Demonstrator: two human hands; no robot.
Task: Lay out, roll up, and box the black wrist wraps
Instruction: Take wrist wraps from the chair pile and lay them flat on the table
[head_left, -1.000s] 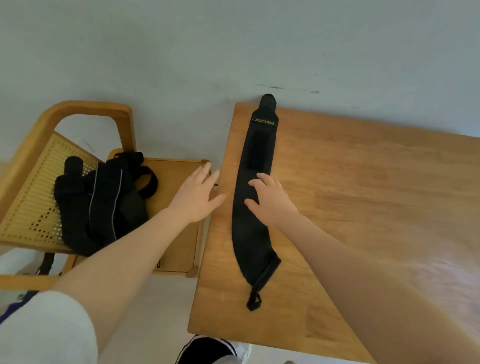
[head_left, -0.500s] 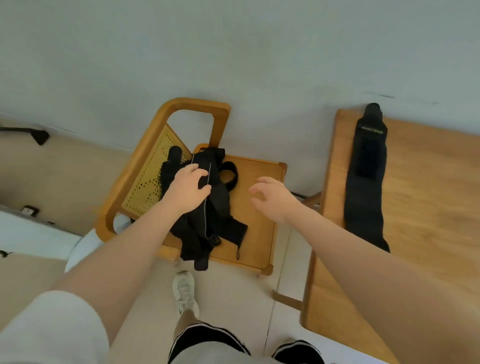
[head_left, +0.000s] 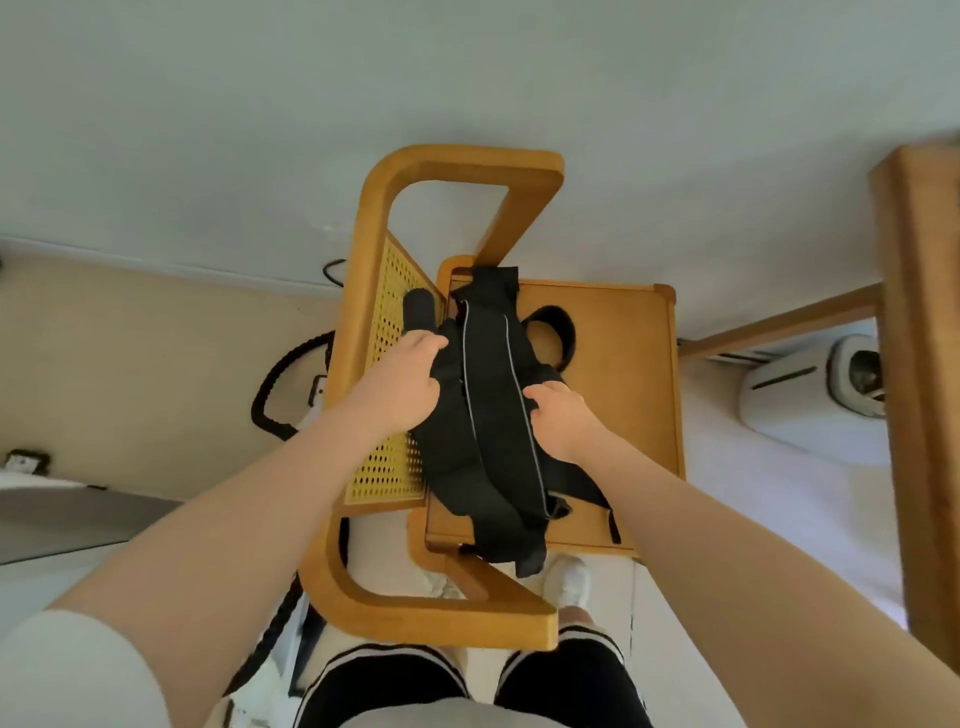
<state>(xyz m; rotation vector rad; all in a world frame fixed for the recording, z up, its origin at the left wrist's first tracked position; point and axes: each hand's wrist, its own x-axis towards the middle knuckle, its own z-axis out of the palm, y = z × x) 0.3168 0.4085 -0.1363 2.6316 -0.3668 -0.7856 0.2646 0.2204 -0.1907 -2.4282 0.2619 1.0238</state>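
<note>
Here the person stands over a wooden chair (head_left: 613, 395), both hands on the heap of black wrist wraps (head_left: 493, 415) lying on its seat. The left hand (head_left: 400, 387) curls around the heap's left side; the right hand (head_left: 563, 415) grips its right edge, fingers tucked in the fabric. The step looks like fetching another wrap. Next, one strap must be lifted free of the tangle and carried to the table (head_left: 930, 364) at far right.
</note>
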